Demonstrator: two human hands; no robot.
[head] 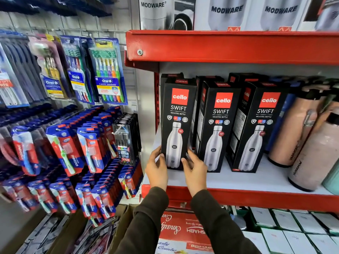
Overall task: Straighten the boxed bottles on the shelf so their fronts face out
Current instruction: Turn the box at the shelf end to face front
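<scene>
Both your arms reach up and forward from the bottom of the frame, dark sleeves to the wrists, converging on the leftmost box (177, 123) of the front row. Your left hand (157, 170) cups the lower left edge of that box, fingers behind the side, thumb on the front face. Your right hand (195, 170) grips the lower right corner, thumb pressed on the front, fingers wrapped into the gap beside the middle box (218, 127). Both hands are clamped on the one box, set apart by its width.

The held box stands upright at the left end of the shelf (256, 182), front face out. The middle box and the right box (260, 128) stand just beside it, both turned slightly so a side panel shows. More boxes stand behind. Loose bottles (300, 129) stand to the right, near the right box.
</scene>
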